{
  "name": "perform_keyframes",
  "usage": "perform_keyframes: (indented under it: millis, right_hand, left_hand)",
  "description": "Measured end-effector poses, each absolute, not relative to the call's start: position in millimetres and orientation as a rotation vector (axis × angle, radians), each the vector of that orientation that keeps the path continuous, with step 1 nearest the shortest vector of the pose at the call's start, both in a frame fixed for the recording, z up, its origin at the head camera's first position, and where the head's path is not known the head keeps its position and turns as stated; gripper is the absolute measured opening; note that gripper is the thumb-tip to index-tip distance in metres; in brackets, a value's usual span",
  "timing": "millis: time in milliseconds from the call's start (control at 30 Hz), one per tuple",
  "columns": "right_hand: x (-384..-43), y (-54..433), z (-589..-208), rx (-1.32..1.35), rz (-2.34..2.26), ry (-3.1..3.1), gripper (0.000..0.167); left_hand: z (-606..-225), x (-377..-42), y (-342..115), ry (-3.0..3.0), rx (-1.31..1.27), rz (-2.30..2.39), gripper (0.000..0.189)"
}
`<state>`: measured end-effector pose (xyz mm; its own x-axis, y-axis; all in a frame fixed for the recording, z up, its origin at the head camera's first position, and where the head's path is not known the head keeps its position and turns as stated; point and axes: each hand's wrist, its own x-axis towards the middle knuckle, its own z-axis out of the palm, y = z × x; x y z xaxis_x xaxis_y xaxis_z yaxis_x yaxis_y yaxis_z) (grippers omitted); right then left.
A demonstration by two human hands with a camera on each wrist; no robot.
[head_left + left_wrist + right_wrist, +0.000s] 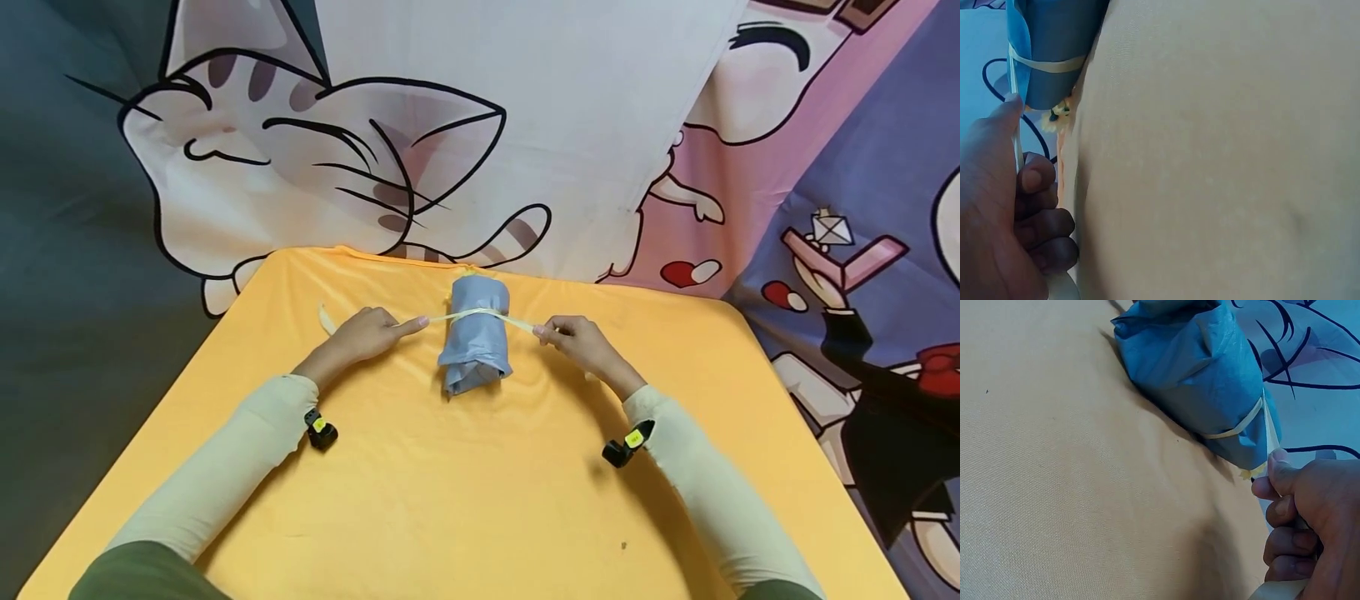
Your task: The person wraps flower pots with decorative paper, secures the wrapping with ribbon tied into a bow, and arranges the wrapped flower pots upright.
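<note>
A bundle (477, 346) wrapped in blue-grey paper lies on the yellow cloth, its crumpled end toward me. Yellow petals (1054, 120) peek out at its far end. Around its middle runs a pale yellow ribbon (521, 322), drawn out to both sides. To the left, my left hand (365, 335) pinches one ribbon end, thumb pointing at the bundle. On the other side, my right hand (588, 344) pinches the opposite end between thumb and curled fingers. In the right wrist view the ribbon (1270, 428) runs straight from the wrapping (1204, 369) to the fingertips.
A yellow cloth (450, 500) with soft wrinkles covers the table. A loose ribbon tail (326, 320) sticks out beyond the left hand. Behind the table's far edge hangs a backdrop (585, 125) with cartoon drawings. Small black cameras (321, 432) sit at both wrists.
</note>
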<state>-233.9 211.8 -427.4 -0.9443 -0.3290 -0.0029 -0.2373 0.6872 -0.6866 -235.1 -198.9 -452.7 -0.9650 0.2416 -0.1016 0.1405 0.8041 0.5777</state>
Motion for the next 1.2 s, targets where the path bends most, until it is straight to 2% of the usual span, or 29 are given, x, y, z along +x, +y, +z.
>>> perform_keyframes:
  millis: [333, 633, 700, 833, 900, 1033, 1200]
  right_hand:
    - [-234, 211, -432, -0.433, -1.083, 2.807, 0.039]
    - [-228, 209, -423, -0.473, -0.932, 2.690, 0.037]
    - [-225, 207, -417, -0.456, -0.894, 2.662, 0.045]
    - [-220, 196, -414, -0.468, -1.012, 2.570, 0.069]
    - [-219, 187, -416, -0.532, -1.116, 2.498, 0.073]
    - [-216, 171, -421, -0.653, -1.222, 2.425, 0.071]
    - [-214, 161, -422, -0.704, -1.281, 2.429, 0.064]
  left_hand:
    - [-449, -234, -203, 2.823, 0.280, 0.831, 0.082]
    - [-436, -230, -206, 2.819, 0.465, 0.765, 0.059]
    - [-430, -230, -203, 2.844, 0.487, 0.789, 0.057]
    - [-423, -229, -183, 2.733, 0.579, 1.112, 0.072]
    - [-424, -231, -169, 2.602, 0.664, 1.274, 0.075]
    - [-430, -233, -151, 2.525, 0.784, 1.336, 0.069]
    - [-435, -229, -148, 2.502, 0.770, 1.385, 0.059]
